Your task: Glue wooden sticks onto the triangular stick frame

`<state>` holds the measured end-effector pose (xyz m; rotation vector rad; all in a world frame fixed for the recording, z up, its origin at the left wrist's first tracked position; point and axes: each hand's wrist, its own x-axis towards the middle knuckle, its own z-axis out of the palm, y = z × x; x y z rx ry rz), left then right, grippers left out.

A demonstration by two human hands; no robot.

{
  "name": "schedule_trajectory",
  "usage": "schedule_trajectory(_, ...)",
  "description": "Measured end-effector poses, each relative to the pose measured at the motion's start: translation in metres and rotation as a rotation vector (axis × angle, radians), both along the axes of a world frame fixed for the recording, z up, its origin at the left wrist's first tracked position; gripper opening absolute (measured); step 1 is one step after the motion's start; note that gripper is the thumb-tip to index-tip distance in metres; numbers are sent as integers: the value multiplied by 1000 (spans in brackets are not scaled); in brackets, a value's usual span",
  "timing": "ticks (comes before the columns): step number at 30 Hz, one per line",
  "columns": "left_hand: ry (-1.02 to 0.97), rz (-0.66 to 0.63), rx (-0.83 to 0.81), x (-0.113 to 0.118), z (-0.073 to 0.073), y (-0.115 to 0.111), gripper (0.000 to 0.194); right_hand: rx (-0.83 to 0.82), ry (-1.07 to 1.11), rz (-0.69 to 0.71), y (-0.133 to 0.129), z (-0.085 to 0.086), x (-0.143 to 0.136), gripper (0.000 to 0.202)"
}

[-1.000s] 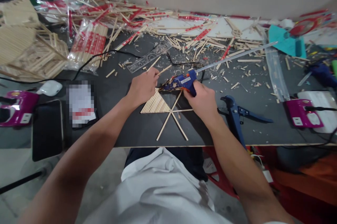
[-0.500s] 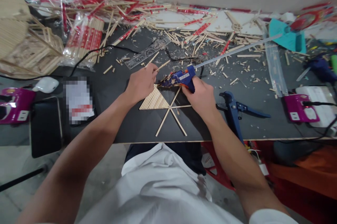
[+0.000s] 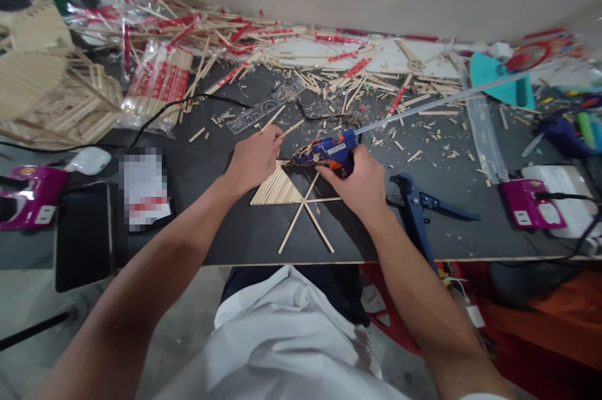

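The person's right hand (image 3: pixel 362 180) is closed around the handle of a blue glue gun (image 3: pixel 339 149), whose long clear glue stick (image 3: pixel 437 100) goes out behind, away from the left hand (image 3: pixel 256 155). The left hand pinches a thin stick (image 3: pixel 292 129) between the fingertips; a second stick (image 3: pixel 273 118) shows beyond these fingers, but one cannot tell if it is gripped too. Below and between both hands, on the table (image 3: pixel 230 237), lies the six-armed stick frame (image 3: pixel 301 200), and its filled wedge (image 3: pixel 275 188) is just beside the left hand. The nozzle points toward the left fingertips, near the far edge of this wedge; if it touches anything is not clear

To do this gluing well, the right hand should probably give only a small, even bead, and the left fingers should stay away from the hot tip. Each stick would fit best when laid parallel, close against its neighbour, and pressed calmly until firm
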<state>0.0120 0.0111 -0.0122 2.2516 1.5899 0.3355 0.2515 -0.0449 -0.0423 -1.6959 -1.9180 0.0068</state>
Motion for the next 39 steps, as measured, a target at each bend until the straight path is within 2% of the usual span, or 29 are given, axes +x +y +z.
schedule_trajectory(3, 0, -7, 9, -1, 1, 0, 22, -10, 11, -5, 0, 2, 3, 48)
schedule_trajectory(9, -12, -10, 19, -1, -1, 0, 21, 84, -5, -93, 0, 9, 20, 22)
schedule_trajectory(15, -21, -5, 13, 0, 2, -1, 21, 54, -41, -232, 0, 18, 48, 21)
schedule_trajectory(22, -1, -5, 18, -1, 1, 0, 20, 117, -62, -184, -1, 17, 59, 20)
schedule_trajectory(39, 0, 5, 21, 1, 1, 0, 18, 14, -76, -144, 0, 16, 58, 15)
